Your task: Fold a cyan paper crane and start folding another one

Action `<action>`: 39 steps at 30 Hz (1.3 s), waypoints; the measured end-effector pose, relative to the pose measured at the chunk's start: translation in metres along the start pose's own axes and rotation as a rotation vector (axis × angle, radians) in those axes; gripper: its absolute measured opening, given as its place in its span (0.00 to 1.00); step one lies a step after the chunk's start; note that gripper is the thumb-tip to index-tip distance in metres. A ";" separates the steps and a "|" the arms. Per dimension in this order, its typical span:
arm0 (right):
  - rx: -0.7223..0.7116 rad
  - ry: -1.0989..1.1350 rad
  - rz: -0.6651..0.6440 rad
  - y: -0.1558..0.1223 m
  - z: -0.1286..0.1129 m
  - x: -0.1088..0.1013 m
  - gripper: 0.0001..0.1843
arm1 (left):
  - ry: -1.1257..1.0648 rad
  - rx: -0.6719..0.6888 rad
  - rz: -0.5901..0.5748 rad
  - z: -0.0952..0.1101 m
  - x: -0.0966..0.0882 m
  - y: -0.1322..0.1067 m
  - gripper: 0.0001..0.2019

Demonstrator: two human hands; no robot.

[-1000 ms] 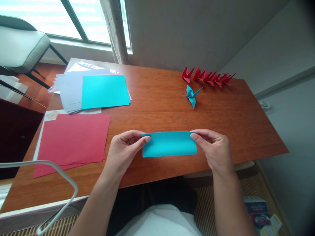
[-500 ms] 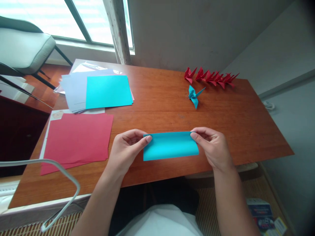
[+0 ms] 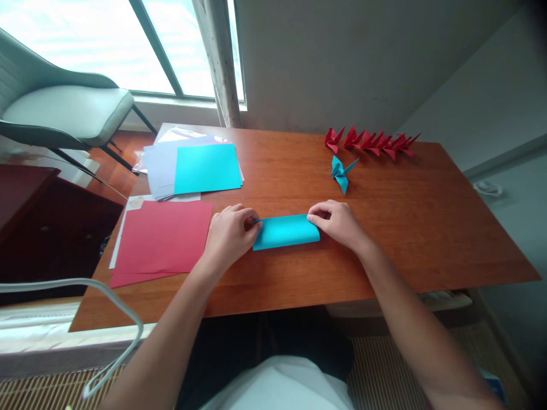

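A folded turquoise paper lies on the wooden table in front of me. My left hand pinches its left end with curled fingers. At the right end, my right hand pinches the top corner. Farther back stands a finished turquoise paper crane, and behind it a row of several red paper cranes.
A stack of red sheets lies to the left of my hands. Behind it is a pile of lilac sheets topped by a turquoise sheet. A grey chair stands by the window. A white cable loops at the lower left.
Both hands moved forward and lowered the folded paper onto the table, farther from the near edge. The hands came closer together. The view tilted up and shifted.
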State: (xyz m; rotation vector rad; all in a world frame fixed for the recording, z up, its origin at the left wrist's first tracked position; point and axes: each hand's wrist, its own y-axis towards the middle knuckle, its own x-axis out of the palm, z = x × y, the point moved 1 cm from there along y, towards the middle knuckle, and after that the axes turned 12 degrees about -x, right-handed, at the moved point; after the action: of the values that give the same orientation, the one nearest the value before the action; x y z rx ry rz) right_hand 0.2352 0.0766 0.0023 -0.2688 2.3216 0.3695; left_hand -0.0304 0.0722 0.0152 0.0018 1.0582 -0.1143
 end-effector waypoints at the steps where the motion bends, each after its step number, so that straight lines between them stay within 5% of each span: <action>1: -0.023 -0.049 -0.014 0.001 0.000 0.000 0.05 | 0.067 0.002 0.003 0.001 0.000 0.001 0.08; 12: -0.121 -0.154 -0.060 0.005 0.009 0.003 0.04 | 0.300 -0.062 0.024 0.011 0.001 -0.004 0.09; 15: -0.173 -0.166 -0.056 0.009 0.008 0.002 0.06 | 0.306 0.048 0.003 0.014 0.000 -0.001 0.13; 20: -0.304 -0.179 -0.260 0.019 -0.002 0.001 0.11 | 0.281 0.280 -0.194 0.024 0.001 0.007 0.20; 24: -0.244 -0.282 -0.394 0.030 -0.017 0.000 0.06 | 0.270 0.312 -0.231 0.030 0.002 0.014 0.17; 31: -0.077 -0.541 -0.526 0.046 -0.039 0.006 0.19 | 0.291 0.285 -0.208 0.038 0.011 0.019 0.11; 39: -0.080 -0.577 -0.604 0.045 -0.043 0.004 0.27 | 0.320 0.286 -0.227 0.037 0.011 0.015 0.11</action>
State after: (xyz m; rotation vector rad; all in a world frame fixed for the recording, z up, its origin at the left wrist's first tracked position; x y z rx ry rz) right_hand 0.1906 0.1038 0.0363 -0.7680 1.5692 0.1959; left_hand 0.0085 0.0843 0.0230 0.1640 1.3514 -0.4827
